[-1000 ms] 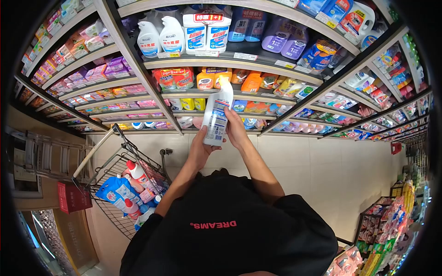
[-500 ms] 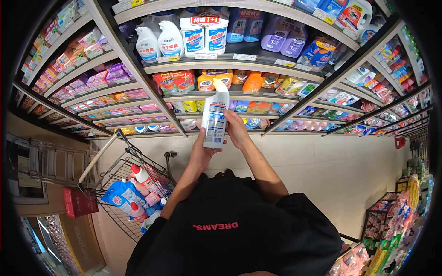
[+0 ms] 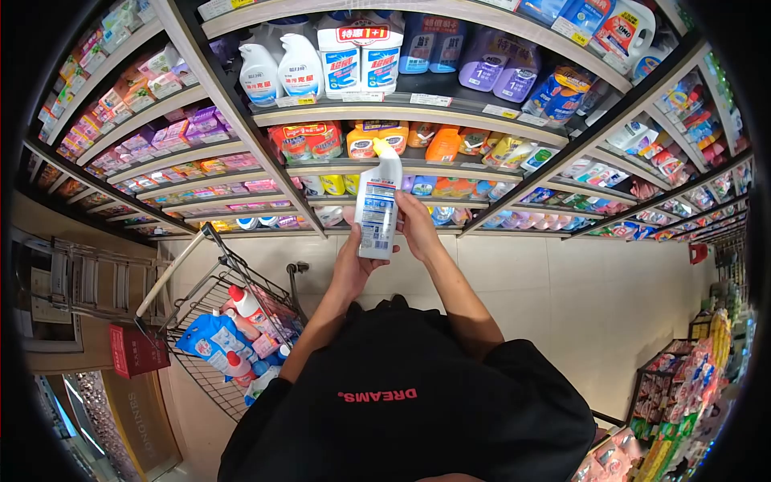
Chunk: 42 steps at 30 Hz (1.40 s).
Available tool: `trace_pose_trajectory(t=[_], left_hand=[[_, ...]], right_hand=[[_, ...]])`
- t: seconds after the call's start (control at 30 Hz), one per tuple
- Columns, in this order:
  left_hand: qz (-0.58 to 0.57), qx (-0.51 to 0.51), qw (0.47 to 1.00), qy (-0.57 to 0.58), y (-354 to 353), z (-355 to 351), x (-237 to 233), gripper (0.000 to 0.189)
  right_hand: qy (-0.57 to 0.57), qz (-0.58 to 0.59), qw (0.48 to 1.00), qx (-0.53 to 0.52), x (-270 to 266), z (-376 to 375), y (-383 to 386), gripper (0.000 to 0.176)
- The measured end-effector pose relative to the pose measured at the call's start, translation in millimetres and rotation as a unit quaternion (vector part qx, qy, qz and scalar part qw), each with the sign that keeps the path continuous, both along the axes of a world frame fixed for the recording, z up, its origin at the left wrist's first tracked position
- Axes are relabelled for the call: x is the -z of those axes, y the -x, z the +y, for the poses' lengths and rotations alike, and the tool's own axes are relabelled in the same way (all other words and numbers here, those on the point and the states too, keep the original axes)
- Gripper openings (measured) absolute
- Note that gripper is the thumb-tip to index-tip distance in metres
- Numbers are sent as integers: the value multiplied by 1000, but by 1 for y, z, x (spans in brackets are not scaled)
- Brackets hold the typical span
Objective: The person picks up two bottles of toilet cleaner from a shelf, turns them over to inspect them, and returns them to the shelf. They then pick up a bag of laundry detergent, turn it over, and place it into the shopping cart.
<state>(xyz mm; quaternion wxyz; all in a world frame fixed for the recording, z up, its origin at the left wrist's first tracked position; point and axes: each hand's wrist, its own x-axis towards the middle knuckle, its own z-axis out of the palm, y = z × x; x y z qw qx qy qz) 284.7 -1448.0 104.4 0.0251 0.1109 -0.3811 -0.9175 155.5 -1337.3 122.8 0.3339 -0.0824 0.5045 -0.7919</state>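
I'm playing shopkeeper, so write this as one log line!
bottle: white, yellow-topped; left hand: holds lower end; right hand: holds side; cart: loaded

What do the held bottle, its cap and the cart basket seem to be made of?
Bottle: probably plastic, white and smooth, judging by the moulded bent neck and even surface; gloss is hard to tell.
Cap: likely plastic too, in a plain, even yellow.
Cart basket: apparently metal wire, from its thin dark bars in an open grid; whether bare or coated is unclear.

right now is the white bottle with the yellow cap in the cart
No, the left hand and right hand hold the white bottle outside the cart.
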Motion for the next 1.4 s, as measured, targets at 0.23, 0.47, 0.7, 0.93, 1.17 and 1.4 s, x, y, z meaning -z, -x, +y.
trace_pose_trajectory(t=[0.23, 0.47, 0.7, 0.93, 1.17, 1.4], left_hand=[[-2, 1, 1000, -15, 1, -1, 5, 64], [1, 1, 1000, -11, 0, -2, 8, 61], [-20, -3, 1000, 3, -4, -5, 13, 58], [-31, -6, 1000, 3, -6, -5, 10, 56], [-39, -11, 999, 3, -8, -6, 16, 55], [-48, -19, 998, 29, -6, -4, 15, 54]], right_hand=[[-14, 26, 999, -33, 2, 3, 2, 21], [-11, 24, 999, -23, 1, 2, 1, 18], [-27, 21, 999, -16, 4, 1, 0, 18], [-29, 20, 999, -16, -4, 1, -6, 18], [-36, 7, 999, -15, 4, 2, -5, 16], [-38, -5, 999, -9, 10, 3, -2, 24]])
